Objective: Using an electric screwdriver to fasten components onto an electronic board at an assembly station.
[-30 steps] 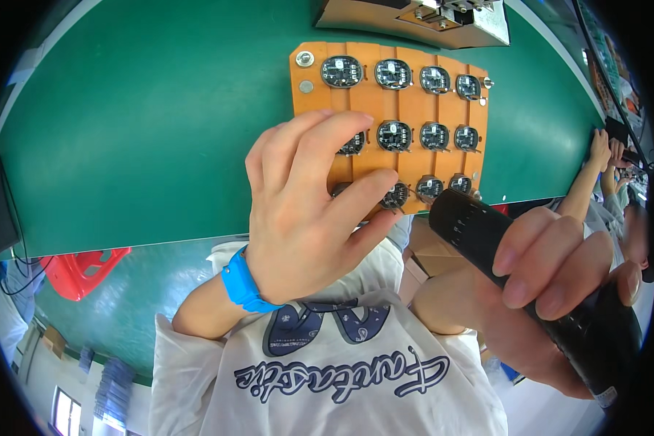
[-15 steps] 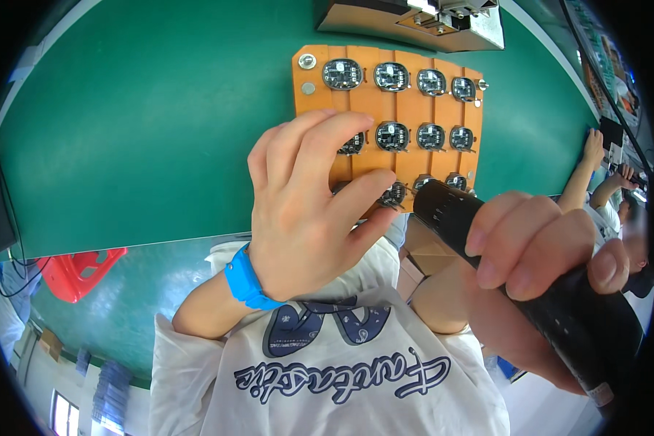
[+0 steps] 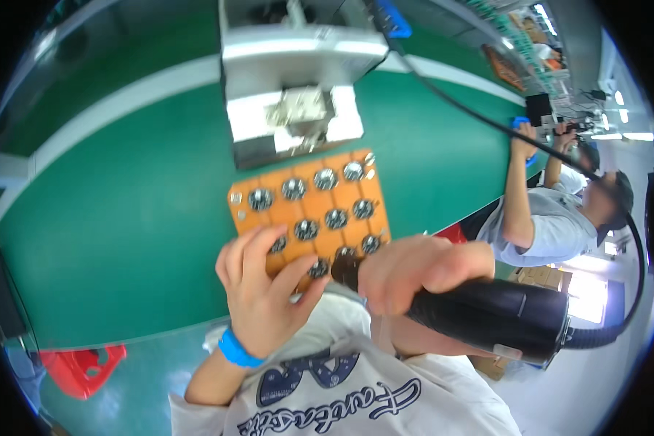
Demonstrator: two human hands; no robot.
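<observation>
An orange tray (image 3: 280, 218) lies on the green table before me, holding rows of small round dark circuit boards (image 3: 307, 229). My left hand (image 3: 265, 298), with a blue wristband (image 3: 237, 351) at its wrist, rests over the tray's near left corner. Its fingers are spread, and thumb and forefinger lie beside a board in the nearest row. In my right hand (image 3: 414, 272) is a black electric screwdriver (image 3: 501, 320), its fingers wrapped round the body. The screwdriver's nose reaches a board in the nearest row; its bit is hidden or blurred.
A metal box-shaped device (image 3: 254, 123) stands just beyond the tray. A black cable (image 3: 458, 100) arcs across the right side. A person in a grey shirt (image 3: 552, 225) works at the table farther right. On the floor at left is a red stool (image 3: 80, 370).
My view has swung, so the tray appears lower and farther left, with more of the metal device showing. The screwdriver lies closer to level, its nose still over the nearest row.
</observation>
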